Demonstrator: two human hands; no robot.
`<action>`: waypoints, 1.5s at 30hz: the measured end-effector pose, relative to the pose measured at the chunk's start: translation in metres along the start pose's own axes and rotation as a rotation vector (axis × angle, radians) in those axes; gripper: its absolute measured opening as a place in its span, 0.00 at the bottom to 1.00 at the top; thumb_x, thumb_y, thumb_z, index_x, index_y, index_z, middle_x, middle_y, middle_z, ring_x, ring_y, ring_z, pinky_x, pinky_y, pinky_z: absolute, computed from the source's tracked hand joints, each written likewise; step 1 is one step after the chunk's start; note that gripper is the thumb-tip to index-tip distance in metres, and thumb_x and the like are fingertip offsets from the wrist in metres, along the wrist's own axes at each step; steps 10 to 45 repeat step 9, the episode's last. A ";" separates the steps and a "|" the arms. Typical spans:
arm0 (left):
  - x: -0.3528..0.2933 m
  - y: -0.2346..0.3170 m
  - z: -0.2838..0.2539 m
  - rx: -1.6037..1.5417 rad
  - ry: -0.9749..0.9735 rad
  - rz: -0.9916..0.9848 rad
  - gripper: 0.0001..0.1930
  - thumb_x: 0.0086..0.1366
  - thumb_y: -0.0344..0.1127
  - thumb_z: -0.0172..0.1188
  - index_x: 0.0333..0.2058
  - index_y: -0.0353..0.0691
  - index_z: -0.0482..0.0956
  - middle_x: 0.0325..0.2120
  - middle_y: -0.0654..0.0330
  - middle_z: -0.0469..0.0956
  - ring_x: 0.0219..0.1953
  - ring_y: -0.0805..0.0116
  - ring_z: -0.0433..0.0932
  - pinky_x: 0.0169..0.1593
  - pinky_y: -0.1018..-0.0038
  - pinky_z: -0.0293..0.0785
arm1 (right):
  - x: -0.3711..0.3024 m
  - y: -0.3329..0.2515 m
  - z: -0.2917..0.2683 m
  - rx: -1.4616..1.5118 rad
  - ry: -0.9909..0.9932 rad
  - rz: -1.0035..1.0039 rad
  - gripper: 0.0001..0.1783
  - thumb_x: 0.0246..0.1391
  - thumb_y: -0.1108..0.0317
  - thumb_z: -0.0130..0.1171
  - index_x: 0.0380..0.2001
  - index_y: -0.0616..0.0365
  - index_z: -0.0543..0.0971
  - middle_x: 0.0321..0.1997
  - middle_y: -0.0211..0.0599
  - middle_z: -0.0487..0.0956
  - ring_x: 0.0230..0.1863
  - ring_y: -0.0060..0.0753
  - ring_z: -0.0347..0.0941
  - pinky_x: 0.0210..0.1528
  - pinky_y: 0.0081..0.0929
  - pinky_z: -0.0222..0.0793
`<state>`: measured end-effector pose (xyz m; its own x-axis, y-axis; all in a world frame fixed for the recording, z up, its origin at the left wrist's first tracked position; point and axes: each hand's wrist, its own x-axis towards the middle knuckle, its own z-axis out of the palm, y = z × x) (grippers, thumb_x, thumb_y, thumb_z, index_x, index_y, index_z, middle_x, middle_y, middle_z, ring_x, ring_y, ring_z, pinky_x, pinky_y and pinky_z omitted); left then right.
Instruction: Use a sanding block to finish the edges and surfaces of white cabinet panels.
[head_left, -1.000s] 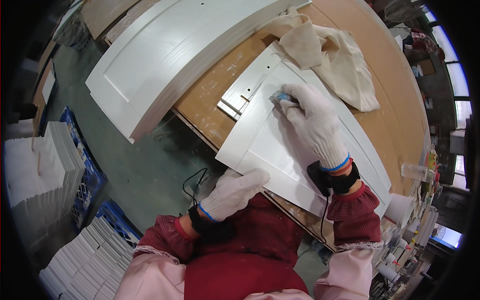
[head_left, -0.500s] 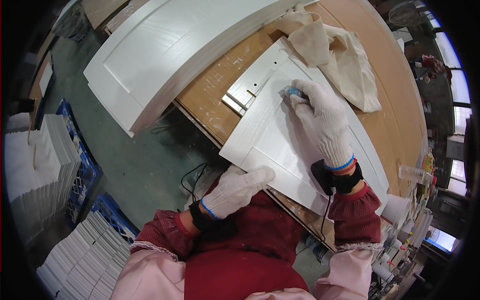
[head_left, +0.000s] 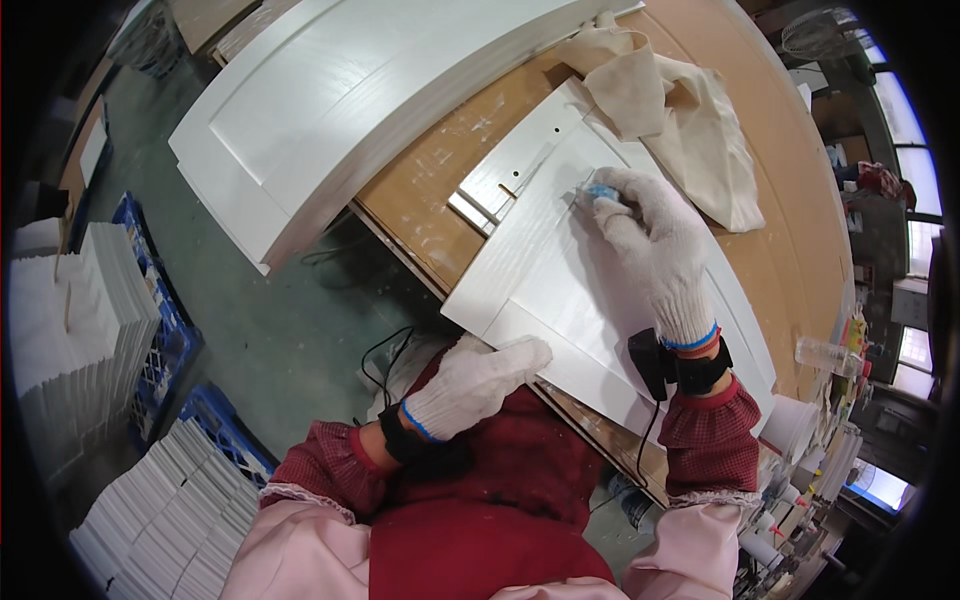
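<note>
A white panel with a raised frame lies on the brown worktable in front of me. My left hand, in a white knit glove, is closed over its near left edge; the parts below the edge are hidden. In my gloved right hand a small blue object is pinched between thumb and fingers, held at the panel's inner face. The glove covers most of that object, so its kind is unclear. Two small dark holes and a slot show in a white strip along the panel's far left side.
A large curved white panel stands at the far left of the worktable. A beige cloth lies beyond my right hand. Stacked white boards and blue crates are at left. A clear bottle lies at right.
My right hand has shifted slightly right and toward me, with the blue object still in its fingers. The left hand stays on the panel's edge.
</note>
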<state>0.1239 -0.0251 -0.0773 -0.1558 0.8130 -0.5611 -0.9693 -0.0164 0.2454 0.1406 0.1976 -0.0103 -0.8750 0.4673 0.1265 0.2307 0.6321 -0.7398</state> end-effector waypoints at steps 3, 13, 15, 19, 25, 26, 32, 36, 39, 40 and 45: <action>0.013 -0.016 -0.037 -0.312 -0.324 -0.005 0.20 0.74 0.37 0.42 0.54 0.25 0.69 0.47 0.51 0.75 0.48 0.63 0.75 0.50 0.76 0.73 | 0.001 -0.002 0.003 -0.047 -0.037 -0.048 0.14 0.54 0.70 0.62 0.44 0.61 0.79 0.39 0.46 0.79 0.39 0.41 0.78 0.43 0.30 0.74; 0.030 -0.032 -0.058 -0.562 -0.791 0.002 0.24 0.73 0.36 0.43 0.60 0.21 0.60 0.58 0.47 0.70 0.61 0.56 0.70 0.65 0.70 0.66 | 0.016 0.004 0.003 -0.090 0.098 -0.037 0.15 0.55 0.69 0.62 0.45 0.60 0.78 0.40 0.48 0.79 0.43 0.42 0.78 0.46 0.34 0.73; 0.030 -0.032 -0.058 -0.562 -0.791 0.002 0.24 0.73 0.36 0.43 0.60 0.21 0.60 0.58 0.47 0.70 0.61 0.56 0.70 0.65 0.70 0.66 | 0.016 0.004 0.003 -0.090 0.098 -0.037 0.15 0.55 0.69 0.62 0.45 0.60 0.78 0.40 0.48 0.79 0.43 0.42 0.78 0.46 0.34 0.73; 0.030 -0.032 -0.058 -0.562 -0.791 0.002 0.24 0.73 0.36 0.43 0.60 0.21 0.60 0.58 0.47 0.70 0.61 0.56 0.70 0.65 0.70 0.66 | 0.016 0.004 0.003 -0.090 0.098 -0.037 0.15 0.55 0.69 0.62 0.45 0.60 0.78 0.40 0.48 0.79 0.43 0.42 0.78 0.46 0.34 0.73; 0.030 -0.032 -0.058 -0.562 -0.791 0.002 0.24 0.73 0.36 0.43 0.60 0.21 0.60 0.58 0.47 0.70 0.61 0.56 0.70 0.65 0.70 0.66 | 0.016 0.004 0.003 -0.090 0.098 -0.037 0.15 0.55 0.69 0.62 0.45 0.60 0.78 0.40 0.48 0.79 0.43 0.42 0.78 0.46 0.34 0.73; 0.030 -0.032 -0.058 -0.562 -0.791 0.002 0.24 0.73 0.36 0.43 0.60 0.21 0.60 0.58 0.47 0.70 0.61 0.56 0.70 0.65 0.70 0.66 | 0.016 0.004 0.003 -0.090 0.098 -0.037 0.15 0.55 0.69 0.62 0.45 0.60 0.78 0.40 0.48 0.79 0.43 0.42 0.78 0.46 0.34 0.73; 0.030 -0.032 -0.058 -0.562 -0.791 0.002 0.24 0.73 0.36 0.43 0.60 0.21 0.60 0.58 0.47 0.70 0.61 0.56 0.70 0.65 0.70 0.66 | 0.016 0.004 0.003 -0.090 0.098 -0.037 0.15 0.55 0.69 0.62 0.45 0.60 0.78 0.40 0.48 0.79 0.43 0.42 0.78 0.46 0.34 0.73; 0.030 -0.032 -0.058 -0.562 -0.791 0.002 0.24 0.73 0.36 0.43 0.60 0.21 0.60 0.58 0.47 0.70 0.61 0.56 0.70 0.65 0.70 0.66 | 0.016 0.004 0.003 -0.090 0.098 -0.037 0.15 0.55 0.69 0.62 0.45 0.60 0.78 0.40 0.48 0.79 0.43 0.42 0.78 0.46 0.34 0.73; 0.030 -0.032 -0.058 -0.562 -0.791 0.002 0.24 0.73 0.36 0.43 0.60 0.21 0.60 0.58 0.47 0.70 0.61 0.56 0.70 0.65 0.70 0.66 | 0.016 0.004 0.003 -0.090 0.098 -0.037 0.15 0.55 0.69 0.62 0.45 0.60 0.78 0.40 0.48 0.79 0.43 0.42 0.78 0.46 0.34 0.73; 0.030 -0.032 -0.058 -0.562 -0.791 0.002 0.24 0.73 0.36 0.43 0.60 0.21 0.60 0.58 0.47 0.70 0.61 0.56 0.70 0.65 0.70 0.66 | 0.016 0.004 0.003 -0.090 0.098 -0.037 0.15 0.55 0.69 0.62 0.45 0.60 0.78 0.40 0.48 0.79 0.43 0.42 0.78 0.46 0.34 0.73; 0.030 -0.032 -0.058 -0.562 -0.791 0.002 0.24 0.73 0.36 0.43 0.60 0.21 0.60 0.58 0.47 0.70 0.61 0.56 0.70 0.65 0.70 0.66 | 0.016 0.004 0.003 -0.090 0.098 -0.037 0.15 0.55 0.69 0.62 0.45 0.60 0.78 0.40 0.48 0.79 0.43 0.42 0.78 0.46 0.34 0.73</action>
